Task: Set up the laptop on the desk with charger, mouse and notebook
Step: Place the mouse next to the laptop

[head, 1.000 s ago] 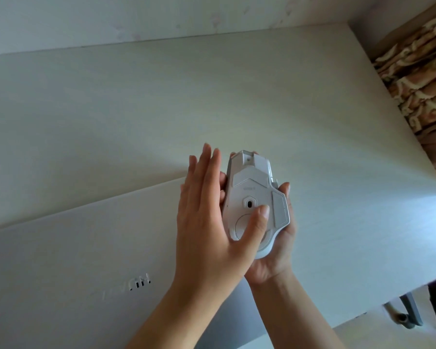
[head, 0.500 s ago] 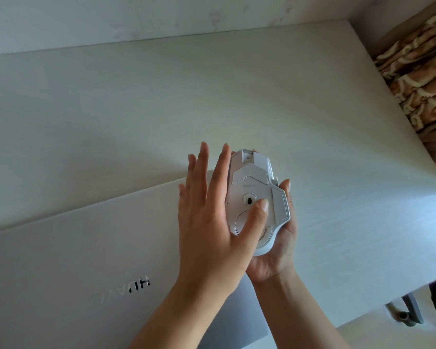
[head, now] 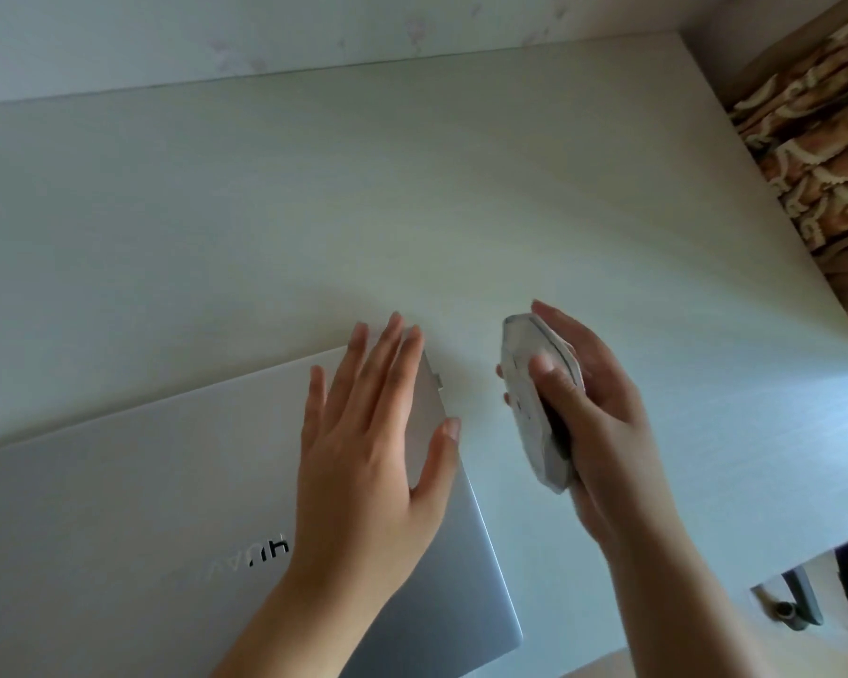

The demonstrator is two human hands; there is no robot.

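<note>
The tabletop [head: 412, 198] shows a pale, matt laminate with a faint wood-grain streak, smooth all over. On it the laptop [head: 133, 486], lid shut, looks like brushed silver metal, satin rather than shiny (its lettering is the one glossy, mirror-like part). The mouse [head: 534, 408] in the right hand [head: 593, 418] reads as white hard plastic, matt, with crisp moulded panels. Off right, a brown and cream patterned cloth [head: 818, 154], soft and folded. The wall [head: 265, 31] behind is flat, matt, pale.
</note>
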